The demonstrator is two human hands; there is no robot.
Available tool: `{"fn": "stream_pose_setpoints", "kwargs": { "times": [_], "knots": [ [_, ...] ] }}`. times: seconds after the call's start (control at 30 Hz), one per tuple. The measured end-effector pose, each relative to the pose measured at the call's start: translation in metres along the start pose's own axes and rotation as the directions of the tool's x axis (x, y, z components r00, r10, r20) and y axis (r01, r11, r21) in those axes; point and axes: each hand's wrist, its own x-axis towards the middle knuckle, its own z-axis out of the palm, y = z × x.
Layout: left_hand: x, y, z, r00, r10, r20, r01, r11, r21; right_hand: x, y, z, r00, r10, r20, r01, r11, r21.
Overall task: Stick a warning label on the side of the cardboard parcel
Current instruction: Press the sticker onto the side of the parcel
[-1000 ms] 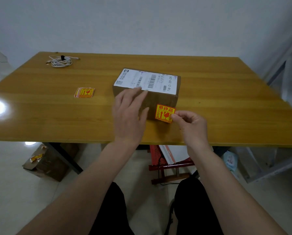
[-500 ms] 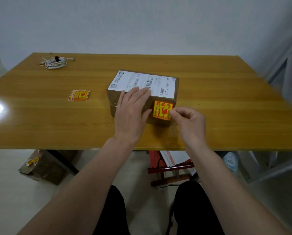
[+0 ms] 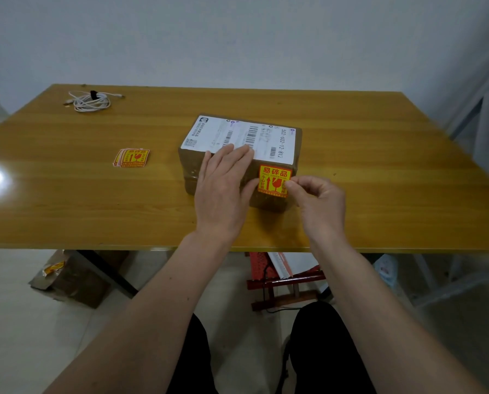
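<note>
Coiled white cable [image 3: 91, 101] at far-left of wooden table [image 3: 379, 166]; brown box [image 3: 70, 280] & red stool [image 3: 283, 282] on floor underneath.

We see a wooden table [image 3: 379, 166] carrying the cardboard parcel [image 3: 190, 177], a stack of labels [image 3: 131, 158] and a coiled white cable [image 3: 91, 101].

My flat left hand [image 3: 223, 191] is blocking the brown cardboard parcel's [image 3: 190, 169] near side; my right hand [image 3: 317, 203] is crowding its right corner. A stack of yellow labels [image 3: 131, 158] and a coiled white cable [image 3: 91, 100] are sitting well left, leaving the wooden table [image 3: 379, 166] open rightward.
</note>
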Motion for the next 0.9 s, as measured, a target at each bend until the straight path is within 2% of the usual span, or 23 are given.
{"fn": "stream_pose_setpoints", "kwargs": {
  "times": [0.67,0.9],
  "knots": [
    [0.004,0.009,0.008,0.989,-0.116,-0.096,0.109,0.991,-0.073,0.000,0.002,0.004,0.999,-0.024,-0.032,0.025,0.999,0.021],
    [0.004,0.010,0.010,0.987,-0.117,-0.110,0.110,0.992,-0.064,-0.001,0.000,0.003,0.999,-0.024,-0.029,0.024,1.000,0.008]
  ]
}}
